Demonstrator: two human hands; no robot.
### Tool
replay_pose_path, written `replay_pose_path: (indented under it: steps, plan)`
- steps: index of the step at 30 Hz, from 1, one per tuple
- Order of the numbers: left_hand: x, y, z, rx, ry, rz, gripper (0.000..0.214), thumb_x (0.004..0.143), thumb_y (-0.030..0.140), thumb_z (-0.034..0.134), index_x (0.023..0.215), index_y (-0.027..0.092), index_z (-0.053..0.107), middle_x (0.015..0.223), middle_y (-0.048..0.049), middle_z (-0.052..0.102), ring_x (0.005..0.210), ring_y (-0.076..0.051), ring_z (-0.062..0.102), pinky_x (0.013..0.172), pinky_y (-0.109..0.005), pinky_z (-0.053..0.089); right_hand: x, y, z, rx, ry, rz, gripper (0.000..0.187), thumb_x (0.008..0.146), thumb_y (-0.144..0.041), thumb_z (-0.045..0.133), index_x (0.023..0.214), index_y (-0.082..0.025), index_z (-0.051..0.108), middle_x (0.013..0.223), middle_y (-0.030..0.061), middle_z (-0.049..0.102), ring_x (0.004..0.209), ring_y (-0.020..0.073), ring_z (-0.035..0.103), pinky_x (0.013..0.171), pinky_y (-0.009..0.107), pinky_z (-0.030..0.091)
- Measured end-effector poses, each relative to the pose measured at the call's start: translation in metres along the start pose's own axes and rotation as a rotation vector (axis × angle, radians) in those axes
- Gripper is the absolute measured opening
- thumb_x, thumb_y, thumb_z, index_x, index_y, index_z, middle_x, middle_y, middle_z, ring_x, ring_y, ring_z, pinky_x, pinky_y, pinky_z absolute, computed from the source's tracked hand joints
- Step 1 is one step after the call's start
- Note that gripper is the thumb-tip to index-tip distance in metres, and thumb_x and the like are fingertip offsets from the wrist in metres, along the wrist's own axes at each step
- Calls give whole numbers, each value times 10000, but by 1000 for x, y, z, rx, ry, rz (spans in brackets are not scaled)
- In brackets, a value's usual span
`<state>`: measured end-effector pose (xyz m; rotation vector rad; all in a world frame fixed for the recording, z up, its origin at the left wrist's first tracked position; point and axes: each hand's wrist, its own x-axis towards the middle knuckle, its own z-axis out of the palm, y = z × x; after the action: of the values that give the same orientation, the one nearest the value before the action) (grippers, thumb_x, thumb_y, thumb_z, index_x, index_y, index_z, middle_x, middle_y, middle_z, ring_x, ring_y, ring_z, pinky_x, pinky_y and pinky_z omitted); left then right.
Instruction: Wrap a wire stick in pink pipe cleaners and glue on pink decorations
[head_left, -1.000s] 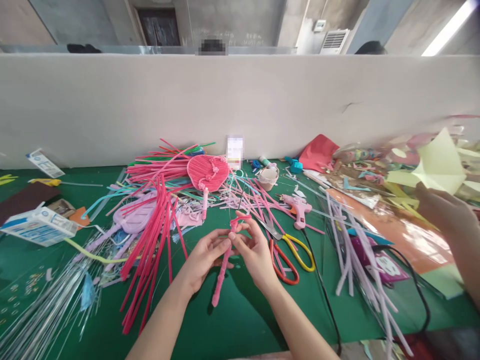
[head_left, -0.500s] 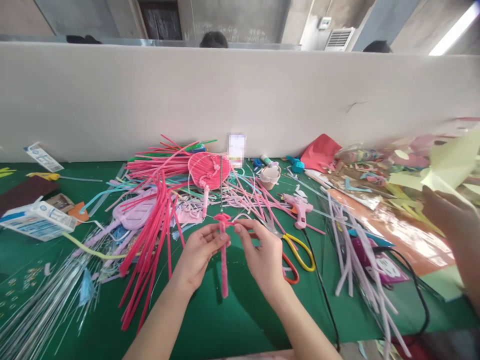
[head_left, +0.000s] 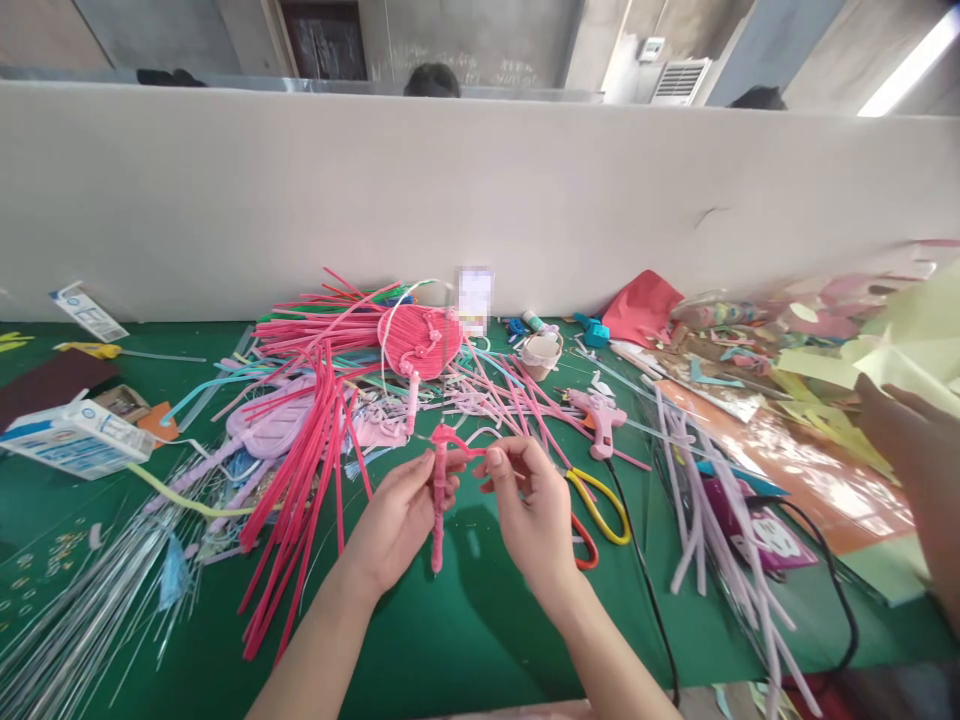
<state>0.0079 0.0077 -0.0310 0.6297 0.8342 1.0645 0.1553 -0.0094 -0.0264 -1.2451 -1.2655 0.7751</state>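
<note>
"Over the bare front stretch of the smooth green tabletop (head_left: 480, 650), what do the hands hold?"

"The left hand (head_left: 401, 515) pinches a slim, pink, fuzzy rod (head_left: 439, 505) near its upper part. The right hand (head_left: 531, 500) has thumb and fingertips pressed together on a bright pink, fuzzy strand (head_left: 469, 450) running sideways from the rod's top."

"How does the rod sit?"

"Nearly upright, between the hands, its lower end unsupported. Something thin seems to rise from its top, too faint to be sure of."

"What could go wrong?"

"Too hard a pull on the strand might twist the rod within that small pinch, or tug the strand's turn loose. Too little tension could leave it slack."

"And nearby?"

"Metal scissors with red and yellow loop handles (head_left: 600, 505) lie just beside the right hand, so a wide outward swing could knock them. The thin black cord (head_left: 646, 570) of the pink plastic glue gun (head_left: 598, 420) could snag the right forearm."
</note>
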Motion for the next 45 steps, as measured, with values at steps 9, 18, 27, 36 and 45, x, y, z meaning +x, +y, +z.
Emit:
replay_pose_path:
  steps: [9,18,27,36,45]
  plan:
    - [-4,5,6,-53,-41,0,255,745,344,822,816,186,635,764,32,607,535,-72,558,495,-201,454,-10,0,0,-9,-28,-6,227,975,-418,511,883,-219,573,798,22,644,733,157,646,637,265,513]
    - [3,2,4,289,232,283,331,697,362,829,714,186,549,704,31,602,572,-79,506,555,-206,402,-11,-16,-3,-9,37,-110,186,984,-350,505,859,-225,561,731,8,650,637,133,630,593,240,514]
    - [3,3,10,127,239,205,338,628,330,863,722,187,571,781,-11,669,747,-144,631,632,-232,482,-18,-23,3,-206,-60,-439,97,957,-167,516,912,-222,581,776,18,653,687,142,621,619,244,494]
    - [7,-1,4,166,291,255,382,589,265,865,659,192,496,696,40,603,671,-139,639,624,-267,540,-19,-23,2,-205,-18,-404,94,969,-185,513,906,-221,573,745,5,659,643,123,627,604,228,502]
    - [2,4,5,198,266,201,244,681,254,816,828,173,639,743,8,641,573,-82,500,509,-197,409,-12,-22,-9,-236,116,-445,72,956,-169,547,905,-216,570,723,-11,662,617,105,629,578,210,494]
